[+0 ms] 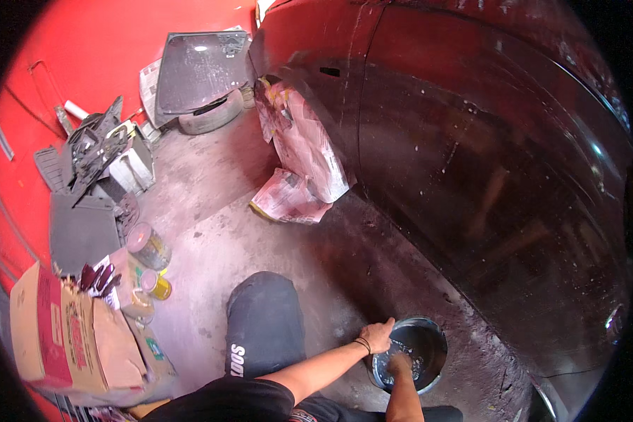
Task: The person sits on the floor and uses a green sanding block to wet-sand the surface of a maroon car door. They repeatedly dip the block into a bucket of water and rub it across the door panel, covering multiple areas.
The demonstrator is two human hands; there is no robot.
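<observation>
A dark round bucket [432, 352] with some liquid in it stands on the floor beside the dark, dust-marked car body [492, 176], low at the lower right of the view. My left hand [378, 336] grips the bucket's rim at its upper left. My right hand [401, 364] reaches down inside the bucket; its fingers are hidden in the liquid, so I cannot see what they hold. My dark-clothed knee [264, 316] is just left of the bucket.
At left are a cardboard box [60, 330], cans [148, 246] and piled dark parts [95, 162] against a red wall [70, 49]. A panel [197, 74] leans above a tyre [207, 119]. Paint-stained masking paper [295, 148] hangs from the car to the concrete floor [190, 211].
</observation>
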